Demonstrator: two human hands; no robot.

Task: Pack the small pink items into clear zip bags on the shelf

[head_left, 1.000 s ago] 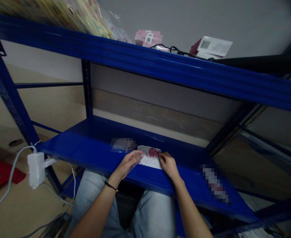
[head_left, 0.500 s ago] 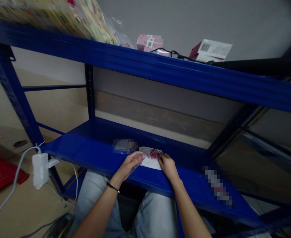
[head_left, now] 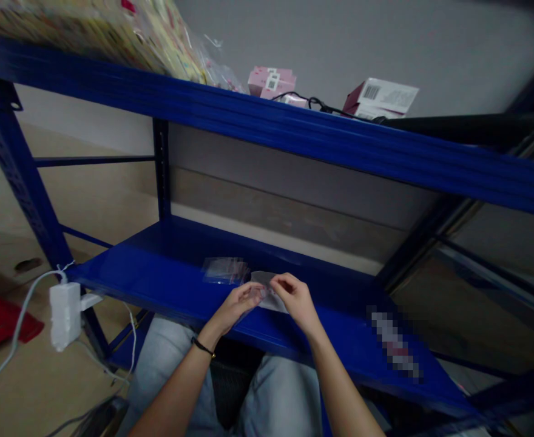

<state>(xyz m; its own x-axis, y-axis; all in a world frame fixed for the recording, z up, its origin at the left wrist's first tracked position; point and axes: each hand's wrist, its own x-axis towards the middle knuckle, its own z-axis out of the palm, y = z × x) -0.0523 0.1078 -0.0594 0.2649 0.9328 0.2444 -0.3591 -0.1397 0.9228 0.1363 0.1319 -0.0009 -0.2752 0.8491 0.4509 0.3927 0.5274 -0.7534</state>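
Close to the front edge of the blue shelf, my left hand (head_left: 234, 308) is closed on a small clear plastic bag (head_left: 249, 313), which is hard to make out against the shelf. My right hand (head_left: 296, 298) has its thumb and fingertips pinched together right by the left fingertips. Whatever is in that pinch is too small to name. Beneath both hands lies a white sheet (head_left: 269, 302), and my right hand covers the spot where the small pink and dark red pieces were. A loose stack of flat clear bags (head_left: 224, 271) rests just left of the sheet.
A blue beam (head_left: 230, 109) crosses above the work shelf (head_left: 158, 267). Pink boxes (head_left: 271, 82), a white-and-maroon box (head_left: 385, 96) and filled plastic bags (head_left: 112, 42) stand on top. At left, a white power strip (head_left: 65, 315) hangs by the post. A blurred-out item (head_left: 394, 343) lies right.
My right hand has moved left, from the pile of pink pieces to my left fingertips, and now pinches there. The left hand stays nearly in place. The view has shifted slightly.
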